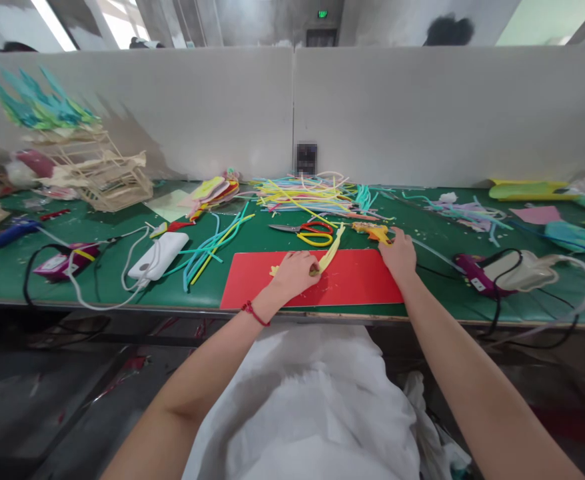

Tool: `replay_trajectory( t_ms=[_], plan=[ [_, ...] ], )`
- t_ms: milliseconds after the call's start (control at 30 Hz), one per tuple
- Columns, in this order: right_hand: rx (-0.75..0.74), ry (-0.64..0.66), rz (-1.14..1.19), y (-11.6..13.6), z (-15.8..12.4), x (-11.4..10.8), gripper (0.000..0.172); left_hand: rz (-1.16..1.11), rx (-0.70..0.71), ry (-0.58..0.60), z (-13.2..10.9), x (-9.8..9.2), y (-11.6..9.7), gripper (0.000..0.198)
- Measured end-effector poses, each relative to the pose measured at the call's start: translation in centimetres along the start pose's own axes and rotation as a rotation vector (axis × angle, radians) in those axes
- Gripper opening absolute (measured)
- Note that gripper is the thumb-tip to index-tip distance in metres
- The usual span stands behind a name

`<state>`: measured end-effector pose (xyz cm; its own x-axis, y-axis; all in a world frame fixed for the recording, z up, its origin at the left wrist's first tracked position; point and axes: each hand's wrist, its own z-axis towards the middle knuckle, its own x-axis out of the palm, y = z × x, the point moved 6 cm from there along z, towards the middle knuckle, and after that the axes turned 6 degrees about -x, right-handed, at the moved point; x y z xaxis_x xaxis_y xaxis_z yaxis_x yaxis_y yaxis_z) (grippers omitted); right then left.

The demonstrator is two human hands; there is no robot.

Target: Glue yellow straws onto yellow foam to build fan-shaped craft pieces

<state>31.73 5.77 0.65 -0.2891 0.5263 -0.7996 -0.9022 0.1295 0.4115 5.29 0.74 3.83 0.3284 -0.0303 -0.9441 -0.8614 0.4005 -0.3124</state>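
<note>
On the red board (357, 280), my left hand (297, 272) is closed around a pale yellow strip piece (332, 250). One end of the piece rises past my fingertips to the upper right, and a small yellow bit shows at the hand's left side. My right hand (398, 255) is wrapped round an orange glue gun (372, 232) at the board's upper right corner. Its handle is hidden in my fingers, and what looks like a glue stick trails off behind. Scissors (315, 233) with red and yellow handles lie just beyond the board.
A heap of coloured stems (307, 195) lies at the back, and more blue and yellow stems (217, 243) are left of the board. A white power bank (158, 255) with cables sits farther left. Purple devices (65, 261) with cords flank both sides. A grey partition (197, 113) stands behind.
</note>
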Motion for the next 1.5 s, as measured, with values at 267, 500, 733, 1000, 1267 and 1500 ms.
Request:
replay_trajectory(
  t_ms=[267,500,733,1000,1267,1500],
  plan=[
    [-0.344,-0.119,0.125,3.8,-1.0,-1.6,0.026,-0.003,0.002,-0.014,0.0,0.0,-0.1,0.012],
    [-0.603,0.22,0.494,9.7,-5.0,0.0,0.021,0.007,0.004,-0.004,0.1,0.0,-0.3,0.01],
    [-0.638,0.301,0.46,10.5,-6.2,1.4,0.016,0.016,0.014,-0.017,0.1,0.1,-0.1,0.011],
    [-0.62,0.3,0.519,10.6,-6.3,1.1,0.016,-0.064,0.015,-0.034,-0.3,-0.6,0.2,0.013],
    [-0.635,0.333,0.606,11.9,-7.5,0.3,0.02,-0.146,-0.051,-0.053,-1.8,-1.0,1.8,0.012],
    [-0.654,0.379,0.587,12.8,-8.2,0.3,0.018,-0.13,-0.046,-0.031,-1.7,-0.4,1.6,0.015]
  ],
)
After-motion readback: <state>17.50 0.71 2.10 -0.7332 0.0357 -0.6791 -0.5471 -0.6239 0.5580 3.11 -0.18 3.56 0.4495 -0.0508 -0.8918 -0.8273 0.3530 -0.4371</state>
